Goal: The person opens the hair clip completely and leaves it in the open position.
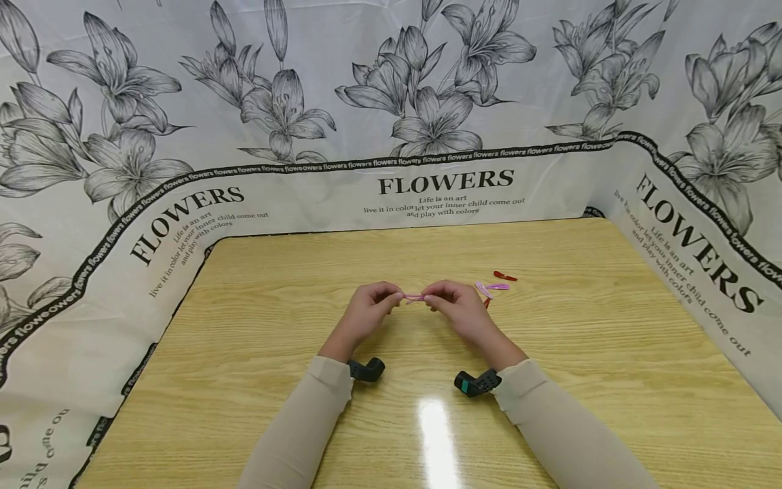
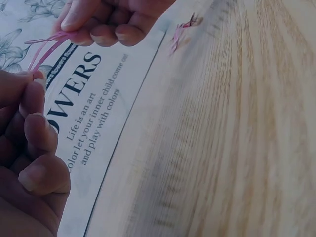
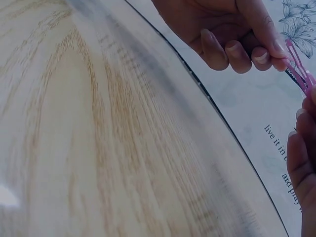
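Between the two hands is a pink snap hair clip, raised above the table. My left hand pinches one end of it between thumb and forefinger. The other end is pinched the same way by my right hand. In the left wrist view the strips of the clip stand apart from each other, so it is snapped open. The right wrist view shows the clip at the right edge, with fingertips at both ends.
Just beyond the right hand lie several purple and pink hair clips, with a red clip behind them. The wooden table is bordered by a flower-printed cloth at the back and sides.
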Demonstrator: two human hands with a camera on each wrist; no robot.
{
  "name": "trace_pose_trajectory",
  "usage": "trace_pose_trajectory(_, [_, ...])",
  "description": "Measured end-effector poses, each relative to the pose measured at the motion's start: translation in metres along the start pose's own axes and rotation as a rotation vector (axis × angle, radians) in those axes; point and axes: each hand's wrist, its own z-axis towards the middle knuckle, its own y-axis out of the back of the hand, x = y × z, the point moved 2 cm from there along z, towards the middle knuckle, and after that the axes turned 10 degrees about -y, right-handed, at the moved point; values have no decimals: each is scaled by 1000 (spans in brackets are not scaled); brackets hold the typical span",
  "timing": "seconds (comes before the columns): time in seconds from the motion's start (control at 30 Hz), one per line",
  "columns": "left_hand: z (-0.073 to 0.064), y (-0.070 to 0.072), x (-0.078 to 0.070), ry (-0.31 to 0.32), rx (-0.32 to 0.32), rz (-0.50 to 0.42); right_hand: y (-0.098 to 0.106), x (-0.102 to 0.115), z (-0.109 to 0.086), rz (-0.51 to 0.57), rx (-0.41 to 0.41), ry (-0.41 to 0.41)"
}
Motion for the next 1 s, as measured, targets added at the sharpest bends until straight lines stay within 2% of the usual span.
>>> trace_pose_trajectory(0.23, [0,4,4,47,24,54,-1,-2,0,-117,16,-8])
trace_pose_trajectory(0.47, [-1,8,6,75,93,122,-4,-6,2,-237,31,-20])
trace_pose_trajectory(0.73, [-1,10,11,91,157,188,-8,-10,5,-378,17,18])
trace_pose_trajectory(1.0, [-1,7,14,97,203,302,-11,-5,1,-476,-1,49])
